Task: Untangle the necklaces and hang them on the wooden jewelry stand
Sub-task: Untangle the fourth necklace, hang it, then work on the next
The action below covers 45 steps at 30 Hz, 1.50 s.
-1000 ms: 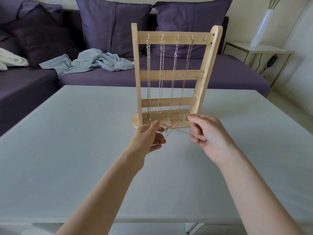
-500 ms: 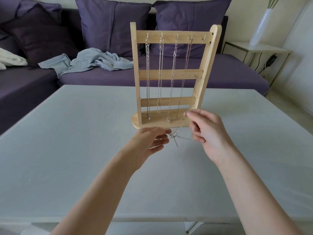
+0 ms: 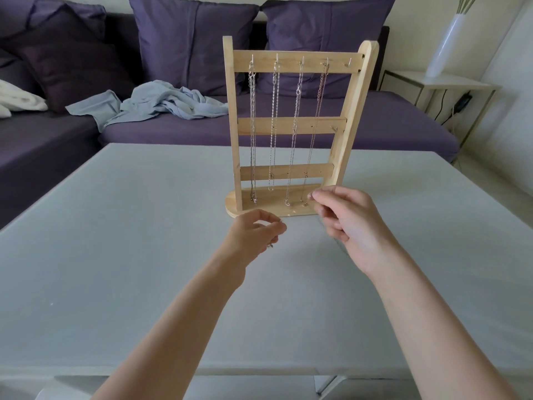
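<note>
**Four chains hung, one hook free**

Four necklaces [image 3: 274, 125] hang on your wooden jewelry stand [image 3: 291, 127], each from its own hook on the top bar, dropping past the middle and lower bars to the base. Fifth hook [image 3: 349, 62] at the right end is bare. Stand sits upright mid-table [image 3: 115, 226], purple sofa [image 3: 375, 122] behind it (pale blue cloth [image 3: 161, 103] crumpled on the seat).

Your hands are apart, both just in front of the base. Left hand [image 3: 253, 238]: fingers curled, thumb and fingertips pinching something small and silvery, a bit of metal showing under the fingers; looks like chain, can't tell more. Right hand [image 3: 349, 223]: thumb and forefinger pressed together near the base's right end; whether they hold a strand, can't tell.
</note>
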Tool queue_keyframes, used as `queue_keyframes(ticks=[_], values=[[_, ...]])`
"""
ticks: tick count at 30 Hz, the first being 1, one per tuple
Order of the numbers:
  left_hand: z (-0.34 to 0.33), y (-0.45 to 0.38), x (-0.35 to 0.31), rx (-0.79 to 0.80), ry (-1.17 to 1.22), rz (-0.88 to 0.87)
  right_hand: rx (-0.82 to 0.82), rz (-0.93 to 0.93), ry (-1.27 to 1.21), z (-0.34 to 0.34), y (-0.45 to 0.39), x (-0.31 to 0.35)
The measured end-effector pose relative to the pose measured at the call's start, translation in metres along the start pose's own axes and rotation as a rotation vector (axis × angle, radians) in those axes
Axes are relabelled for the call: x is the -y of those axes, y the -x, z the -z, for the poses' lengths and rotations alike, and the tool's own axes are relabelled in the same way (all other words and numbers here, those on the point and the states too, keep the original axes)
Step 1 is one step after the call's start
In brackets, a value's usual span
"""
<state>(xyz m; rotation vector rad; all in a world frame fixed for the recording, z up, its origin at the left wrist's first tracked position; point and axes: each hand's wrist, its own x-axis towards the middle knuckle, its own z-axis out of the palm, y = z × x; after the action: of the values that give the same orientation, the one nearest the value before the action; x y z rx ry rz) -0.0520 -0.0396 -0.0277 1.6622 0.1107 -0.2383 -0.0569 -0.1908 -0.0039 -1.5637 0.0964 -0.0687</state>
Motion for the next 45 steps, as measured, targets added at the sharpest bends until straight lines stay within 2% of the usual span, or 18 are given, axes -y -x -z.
queue_keyframes(ticks=[7, 21, 23, 27, 30, 35, 45], values=[[-0.0034, 0.0026, -0.0065, 0.048, -0.007, -0.178, 0.062, -0.012, 0.125, -0.0013, 0.0024, 0.0008], [-0.0002, 0.0025, -0.0049, 0.014, -0.088, -0.209, 0.101, 0.019, 0.273, -0.0011, 0.0025, -0.0007], [-0.0012, 0.0028, -0.0048, -0.022, -0.119, -0.272, 0.101, 0.012, 0.275, -0.0012, 0.0021, -0.0014], [-0.0023, 0.0004, -0.0042, -0.101, -0.269, -0.545, 0.109, -0.007, 0.295, -0.0016, 0.0024, -0.0006], [-0.0033, 0.0002, -0.0026, -0.118, -0.373, -0.68, 0.122, -0.029, 0.298, -0.002, 0.0027, 0.0002], [-0.0012, 0.0004, -0.0016, -0.073, -0.488, -0.753, 0.201, -0.097, 0.282, -0.0003, 0.006, 0.0026], [0.0035, 0.0021, -0.0055, 0.01, -0.449, -0.792, 0.302, -0.195, 0.186, -0.0007, 0.0061, 0.0009]])
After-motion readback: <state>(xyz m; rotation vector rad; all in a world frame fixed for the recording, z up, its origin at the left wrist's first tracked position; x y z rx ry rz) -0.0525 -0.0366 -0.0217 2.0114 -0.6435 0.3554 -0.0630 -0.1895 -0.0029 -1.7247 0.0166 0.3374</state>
